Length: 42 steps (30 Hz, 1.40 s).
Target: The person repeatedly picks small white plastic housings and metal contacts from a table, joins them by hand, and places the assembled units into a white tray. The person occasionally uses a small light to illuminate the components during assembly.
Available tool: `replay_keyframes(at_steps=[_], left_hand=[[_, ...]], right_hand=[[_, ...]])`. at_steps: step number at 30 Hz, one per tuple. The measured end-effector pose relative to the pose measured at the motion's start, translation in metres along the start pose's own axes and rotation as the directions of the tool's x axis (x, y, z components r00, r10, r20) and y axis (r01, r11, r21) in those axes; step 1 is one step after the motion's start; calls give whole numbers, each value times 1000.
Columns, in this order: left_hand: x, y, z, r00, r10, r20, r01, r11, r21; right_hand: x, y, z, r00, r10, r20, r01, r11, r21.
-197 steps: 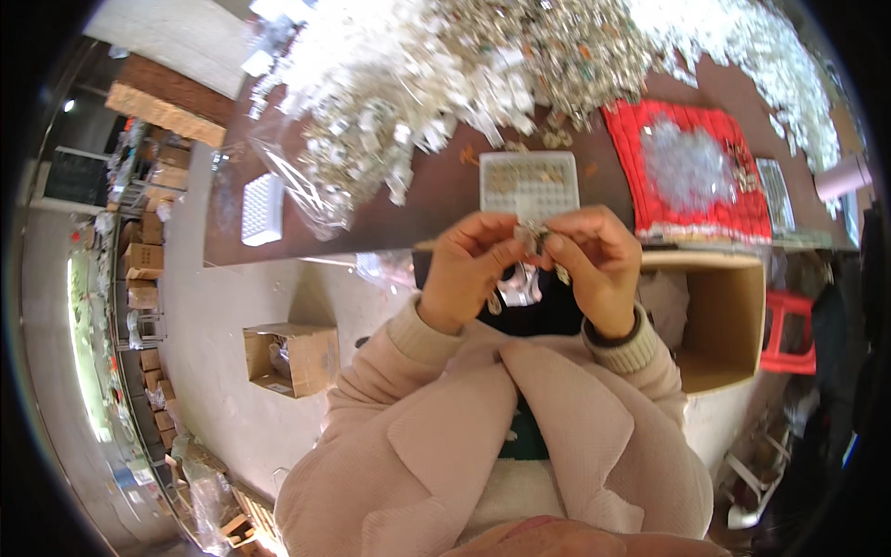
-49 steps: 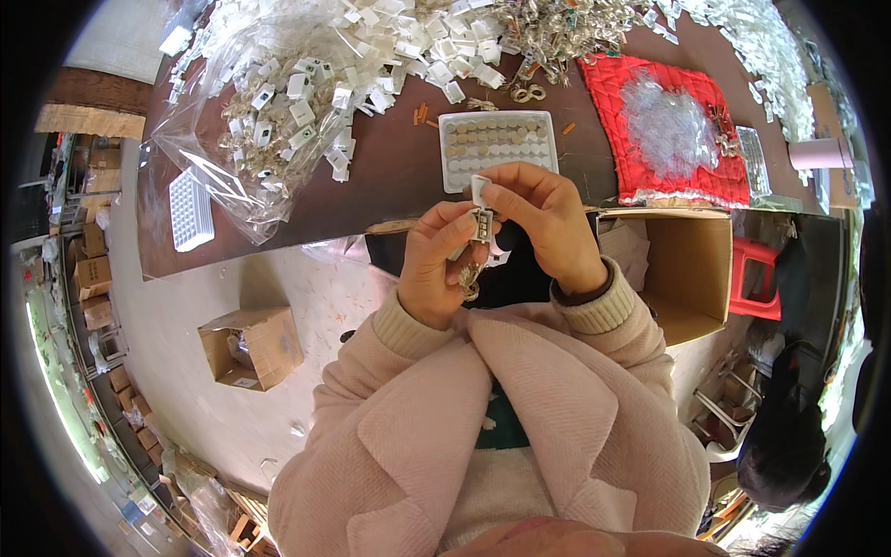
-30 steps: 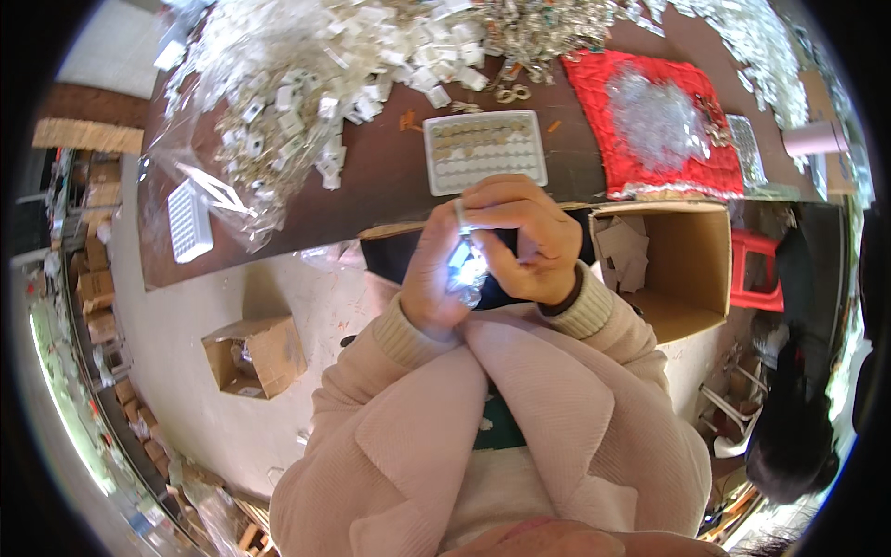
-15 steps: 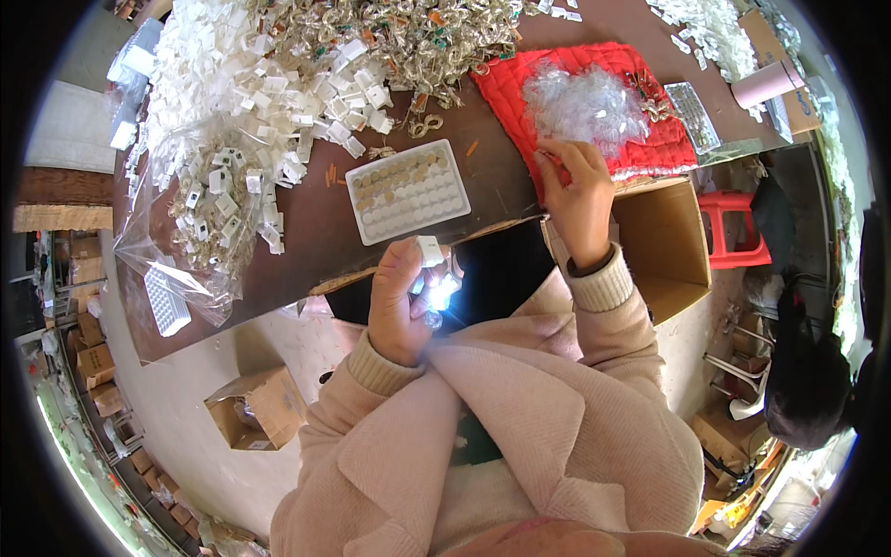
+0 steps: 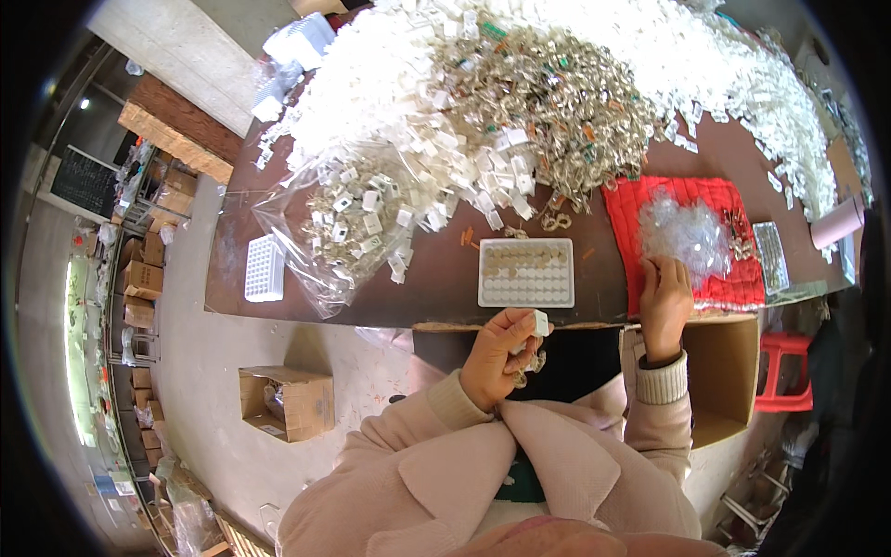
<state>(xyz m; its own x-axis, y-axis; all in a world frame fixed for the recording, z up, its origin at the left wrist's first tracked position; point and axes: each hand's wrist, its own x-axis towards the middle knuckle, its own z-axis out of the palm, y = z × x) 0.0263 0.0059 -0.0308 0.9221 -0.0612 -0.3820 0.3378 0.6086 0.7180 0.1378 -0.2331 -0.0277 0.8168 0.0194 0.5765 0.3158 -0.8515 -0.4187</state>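
Note:
My left hand (image 5: 494, 364) is closed around a small white plastic box (image 5: 539, 323) with a bunch of coiled clear wire (image 5: 525, 368) hanging below it, just off the table's front edge. My right hand (image 5: 666, 304) lies on the red quilted cloth (image 5: 624, 209), its fingertips bent together at the near left side of a heap of clear plastic pieces (image 5: 685, 234). What those fingers pinch, if anything, is too small to make out. Between the hands, farther in, a white tray (image 5: 526, 295) holds rows of small round discs, mostly in its far half.
White plastic boxes (image 5: 371, 102) and coiled wires (image 5: 566, 102) are heaped across the back. A clear bag (image 5: 320, 288) of boxed pieces lies left, near stacked white trays (image 5: 264, 269). Cardboard boxes (image 5: 306, 408) stand on the floor; a red stool (image 5: 784, 371) stands right.
The view has shifted, so the table and hands sit farther right. A bright white light glowed at the wires in my left hand before; no such glow shows now. My right hand stays beside the clear heap.

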Motion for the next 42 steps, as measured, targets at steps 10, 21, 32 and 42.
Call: replay_keyframes(at_steps=[10,21,32,42], left_hand=[[-2,-3,-3,1000,5,27,-1,992,-130],[-12,4,6,995,-69,70,82,975,-205],[-14,14,17,982,15,187,25,976,-215],[-24,23,15,994,110,21,-105,981,-162]], right_hand=[[-2,18,-7,975,220,17,-217,948,233],[5,13,-25,979,193,65,-204,923,328],[7,-25,-39,991,75,111,-129,764,632],[-21,-114,-39,925,-351,145,174,731,659]])
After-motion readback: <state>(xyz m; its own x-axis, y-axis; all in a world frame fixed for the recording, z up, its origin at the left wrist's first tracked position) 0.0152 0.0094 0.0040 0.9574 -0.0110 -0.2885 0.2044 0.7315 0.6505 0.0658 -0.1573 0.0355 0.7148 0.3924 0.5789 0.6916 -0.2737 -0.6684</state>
